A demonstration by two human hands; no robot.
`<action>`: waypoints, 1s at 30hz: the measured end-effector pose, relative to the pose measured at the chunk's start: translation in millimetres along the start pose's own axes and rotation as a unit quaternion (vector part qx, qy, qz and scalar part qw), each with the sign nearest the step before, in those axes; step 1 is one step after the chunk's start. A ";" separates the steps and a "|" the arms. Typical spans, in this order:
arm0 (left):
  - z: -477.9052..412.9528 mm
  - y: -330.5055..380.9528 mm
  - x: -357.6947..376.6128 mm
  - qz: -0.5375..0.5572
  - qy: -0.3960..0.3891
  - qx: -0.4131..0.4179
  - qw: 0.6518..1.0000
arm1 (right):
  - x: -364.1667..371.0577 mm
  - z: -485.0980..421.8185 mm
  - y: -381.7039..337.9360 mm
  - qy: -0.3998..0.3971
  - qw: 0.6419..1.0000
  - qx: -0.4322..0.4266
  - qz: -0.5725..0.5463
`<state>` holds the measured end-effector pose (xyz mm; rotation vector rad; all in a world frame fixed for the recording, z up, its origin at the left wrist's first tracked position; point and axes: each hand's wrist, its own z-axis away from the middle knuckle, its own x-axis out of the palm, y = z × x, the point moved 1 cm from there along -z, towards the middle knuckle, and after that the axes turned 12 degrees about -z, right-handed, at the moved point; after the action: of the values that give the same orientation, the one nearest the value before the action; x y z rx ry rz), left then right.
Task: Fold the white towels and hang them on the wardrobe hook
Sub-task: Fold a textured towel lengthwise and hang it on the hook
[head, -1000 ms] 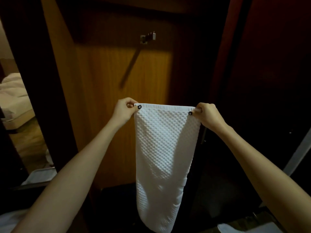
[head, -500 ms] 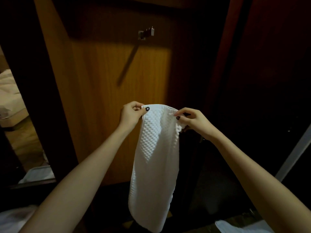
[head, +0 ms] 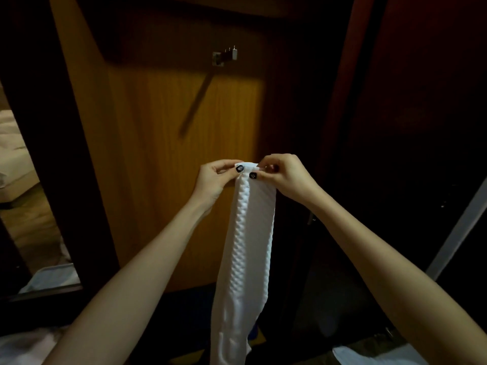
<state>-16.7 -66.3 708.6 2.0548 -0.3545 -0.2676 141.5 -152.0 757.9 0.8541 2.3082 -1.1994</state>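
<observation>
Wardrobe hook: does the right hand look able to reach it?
Probably yes. The hook sits bare on the wooden panel above the right hand, nothing between them, though that hand pinches the towel.

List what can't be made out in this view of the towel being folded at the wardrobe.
Head view:
- White waffle-weave towel: lower end cut off by the bottom edge.
- Small metal wardrobe hook: too small and dim to count prongs.
- Left hand and right hand: fingers behind the towel, hidden by cloth.
- Dark wardrobe interior, right: lost in shadow.
</observation>
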 end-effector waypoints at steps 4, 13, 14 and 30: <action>2.5 3.2 -0.6 0.032 -0.022 0.008 0.999 | -1.1 -4.1 -3.7 0.010 1.000 0.001 0.017; 2.8 9.6 -0.1 0.092 -0.074 0.025 0.993 | -2.3 -17.9 -6.2 0.024 0.999 -0.008 0.035; 2.7 9.7 0.6 0.087 -0.063 0.024 0.994 | -3.5 -18.9 -2.8 0.016 0.999 -0.003 0.031; -2.5 6.2 -25.0 -0.143 0.019 0.090 0.985 | -4.5 -15.8 20.6 -0.066 0.995 0.041 -0.060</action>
<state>-40.1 -58.2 716.3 2.2858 -0.0590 -0.3820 157.6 -131.2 757.3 0.6508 2.2444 -1.3661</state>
